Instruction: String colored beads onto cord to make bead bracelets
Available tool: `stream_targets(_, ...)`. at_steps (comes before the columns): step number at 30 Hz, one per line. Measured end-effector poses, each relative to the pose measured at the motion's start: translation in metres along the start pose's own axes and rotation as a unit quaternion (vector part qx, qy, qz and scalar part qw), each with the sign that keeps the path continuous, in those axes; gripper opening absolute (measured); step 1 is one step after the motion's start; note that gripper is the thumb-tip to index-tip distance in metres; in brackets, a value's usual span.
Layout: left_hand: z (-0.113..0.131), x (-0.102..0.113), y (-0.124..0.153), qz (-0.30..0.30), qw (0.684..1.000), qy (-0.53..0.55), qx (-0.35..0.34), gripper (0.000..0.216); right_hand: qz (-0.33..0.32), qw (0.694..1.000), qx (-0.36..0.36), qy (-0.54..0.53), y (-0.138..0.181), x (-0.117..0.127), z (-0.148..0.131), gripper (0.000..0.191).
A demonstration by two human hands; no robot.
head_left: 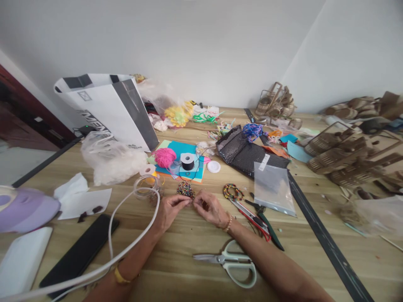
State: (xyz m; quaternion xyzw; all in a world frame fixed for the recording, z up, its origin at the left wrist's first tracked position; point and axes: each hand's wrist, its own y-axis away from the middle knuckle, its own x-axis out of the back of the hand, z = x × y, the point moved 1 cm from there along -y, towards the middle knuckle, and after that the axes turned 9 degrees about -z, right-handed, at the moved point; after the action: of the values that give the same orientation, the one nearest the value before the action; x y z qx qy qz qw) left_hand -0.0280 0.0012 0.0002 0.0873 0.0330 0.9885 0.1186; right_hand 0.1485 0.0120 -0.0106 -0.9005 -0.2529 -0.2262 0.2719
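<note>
White cable (78, 280) is looped beside the left hand (168, 212), its fingertips pinched just short of a rounded bunch of beads (184, 189) and nearly met by the pinched right hand (211, 206), anything gripped being too small to tell.

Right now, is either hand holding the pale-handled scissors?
No, the scissors lie on the tabletop, while the left hand and right hand come together beside the multicoloured beads.
</note>
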Motion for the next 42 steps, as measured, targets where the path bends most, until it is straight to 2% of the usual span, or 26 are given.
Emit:
stream_targets(26, 0.002, -0.002, 0.001, 0.0, 0.999, -0.032, -0.016, 0.013, -0.004, 1.0, -0.002, 0.004, 0.0, 0.0, -0.001, 0.009)
stream_targets(34, -0.002, -0.002, -0.002, -0.002, 1.0, 0.021, 0.007, 0.013, -0.001, 1.0, 0.007, -0.002, 0.0, 0.002, -0.004, 0.01)
stream_targets(42, 0.009, -0.006, 0.0, -0.021, 0.995, 0.082, 0.05, 0.015, -0.011, 1.0, 0.012, 0.002, 0.0, 0.002, -0.004, 0.009)
